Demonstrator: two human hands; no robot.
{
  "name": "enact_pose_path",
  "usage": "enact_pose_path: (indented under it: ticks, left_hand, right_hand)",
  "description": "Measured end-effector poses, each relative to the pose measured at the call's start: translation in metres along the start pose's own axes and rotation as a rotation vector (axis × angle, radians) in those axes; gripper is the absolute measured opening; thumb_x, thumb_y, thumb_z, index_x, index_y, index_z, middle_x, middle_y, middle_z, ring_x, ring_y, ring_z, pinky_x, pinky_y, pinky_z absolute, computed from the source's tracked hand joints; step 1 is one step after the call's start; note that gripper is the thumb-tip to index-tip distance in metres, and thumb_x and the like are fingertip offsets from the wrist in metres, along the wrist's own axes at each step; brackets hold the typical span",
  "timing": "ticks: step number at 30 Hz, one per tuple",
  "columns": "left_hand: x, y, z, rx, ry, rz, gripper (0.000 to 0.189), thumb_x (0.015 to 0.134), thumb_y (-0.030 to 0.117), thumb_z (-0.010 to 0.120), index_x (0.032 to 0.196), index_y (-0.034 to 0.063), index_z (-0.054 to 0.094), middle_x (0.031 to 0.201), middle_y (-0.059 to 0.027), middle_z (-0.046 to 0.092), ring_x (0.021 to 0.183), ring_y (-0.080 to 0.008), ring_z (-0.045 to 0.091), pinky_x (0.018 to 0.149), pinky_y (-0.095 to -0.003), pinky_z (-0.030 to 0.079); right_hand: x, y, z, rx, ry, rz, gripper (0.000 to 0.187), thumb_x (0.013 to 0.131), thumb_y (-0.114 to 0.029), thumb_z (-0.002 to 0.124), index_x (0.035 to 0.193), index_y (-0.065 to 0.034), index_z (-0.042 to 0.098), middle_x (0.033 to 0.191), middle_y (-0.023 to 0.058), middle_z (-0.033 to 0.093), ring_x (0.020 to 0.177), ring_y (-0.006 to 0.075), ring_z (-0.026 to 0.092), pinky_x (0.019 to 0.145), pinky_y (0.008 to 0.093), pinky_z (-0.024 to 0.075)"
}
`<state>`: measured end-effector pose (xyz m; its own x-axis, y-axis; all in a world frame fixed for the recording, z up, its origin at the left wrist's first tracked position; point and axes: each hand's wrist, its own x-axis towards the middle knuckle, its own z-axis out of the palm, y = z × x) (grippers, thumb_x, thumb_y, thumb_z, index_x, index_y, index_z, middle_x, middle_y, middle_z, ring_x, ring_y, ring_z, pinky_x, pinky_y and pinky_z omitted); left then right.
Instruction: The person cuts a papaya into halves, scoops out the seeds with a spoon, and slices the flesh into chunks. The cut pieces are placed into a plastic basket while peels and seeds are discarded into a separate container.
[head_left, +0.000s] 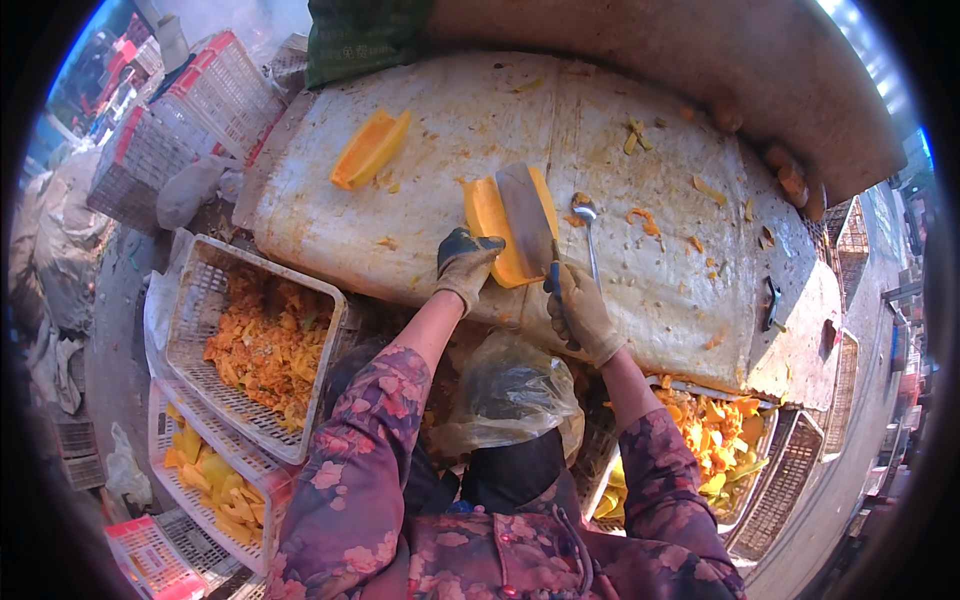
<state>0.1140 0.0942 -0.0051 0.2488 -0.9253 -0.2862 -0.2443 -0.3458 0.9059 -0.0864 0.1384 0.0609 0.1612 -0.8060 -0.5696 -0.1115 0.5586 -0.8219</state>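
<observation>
A peeled orange pumpkin piece (489, 217) rests on the worktable before me. My left hand (466, 264), in a beige work glove with dark-coated fingers, grips its near left edge, thumb on top. In my right hand (585, 311), gloved alike, is the dark handle of a wide-bladed cleaver (525, 217). The blade lies lengthwise over the pumpkin, whose orange flesh shows on both sides; how deep the edge sits I cannot tell. Just right of it lies a metal spoon (587, 225) with orange pulp near its bowl. Farther left lies another hollowed pumpkin piece (371, 148).
Pulp scraps and seeds dot the pale worktable (450, 97). A green-handled peeler (772, 304) lies at right. Left below stands a plastic crate (251, 259) of pulp, above a crate of pumpkin pieces (210, 480). Another filled crate (712, 442) stands by my right arm.
</observation>
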Motion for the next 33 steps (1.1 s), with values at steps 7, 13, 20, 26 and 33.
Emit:
enact_pose_path:
  ticks: [7, 13, 20, 26, 33]
  left_hand:
    - [0.020, 0.015, -0.029, 0.567, 0.207, 0.276, 0.039, 0.079, 0.023, 0.077, 0.109, -0.0007, 0.069, 0.103, -0.0183, 0.073, 0.093, -0.0318, 0.070, 0.083, -0.0383, 0.053]
    - [0.020, -0.007, -0.023, 0.319, 0.182, 0.209, 0.038, 0.078, 0.016, 0.075, 0.112, 0.0001, 0.067, 0.104, -0.0189, 0.071, 0.095, -0.0271, 0.070, 0.083, -0.0355, 0.054]
    - [0.021, -0.008, -0.028, 0.346, 0.158, 0.230, 0.038, 0.079, 0.015, 0.075, 0.112, 0.0003, 0.066, 0.103, -0.0190, 0.071, 0.093, -0.0318, 0.069, 0.082, -0.0373, 0.053]
    - [0.021, -0.023, -0.022, 0.474, 0.192, 0.264, 0.036, 0.082, 0.018, 0.073, 0.114, 0.0023, 0.066, 0.111, -0.0220, 0.068, 0.102, -0.0386, 0.066, 0.086, -0.0419, 0.052]
    - [0.014, 0.002, -0.034, 0.534, 0.050, 0.308, 0.046, 0.086, 0.039, 0.070, 0.116, 0.0035, 0.068, 0.111, -0.0216, 0.069, 0.104, -0.0376, 0.066, 0.088, -0.0404, 0.051]
  right_hand:
    - [-0.015, 0.031, -0.017, 0.034, 0.188, -0.285, 0.037, 0.103, -0.042, 0.050, 0.102, -0.0055, 0.056, 0.054, -0.0016, 0.045, 0.036, 0.0070, 0.038, 0.033, 0.0238, 0.0270]
    - [-0.013, 0.025, -0.009, -0.670, 0.411, -0.859, 0.032, 0.101, -0.031, 0.052, 0.096, -0.0010, 0.061, 0.072, 0.0217, 0.063, 0.067, 0.0428, 0.062, 0.062, 0.0482, 0.0484]
    - [0.022, 0.013, 0.002, -0.853, 0.190, -0.325, 0.043, 0.101, -0.042, 0.047, 0.105, -0.0033, 0.064, 0.089, 0.0267, 0.068, 0.087, 0.0471, 0.064, 0.078, 0.0526, 0.0509]
    - [0.032, 0.006, -0.005, -1.026, 0.261, -0.569, 0.047, 0.102, -0.046, 0.043, 0.104, -0.0034, 0.062, 0.083, 0.0237, 0.068, 0.074, 0.0421, 0.067, 0.068, 0.0503, 0.0530]
    - [0.025, -0.012, -0.006, -0.368, 0.036, -0.005, 0.045, 0.101, -0.051, 0.044, 0.102, -0.0081, 0.058, 0.058, 0.0002, 0.047, 0.040, 0.0119, 0.046, 0.033, 0.0286, 0.0331]
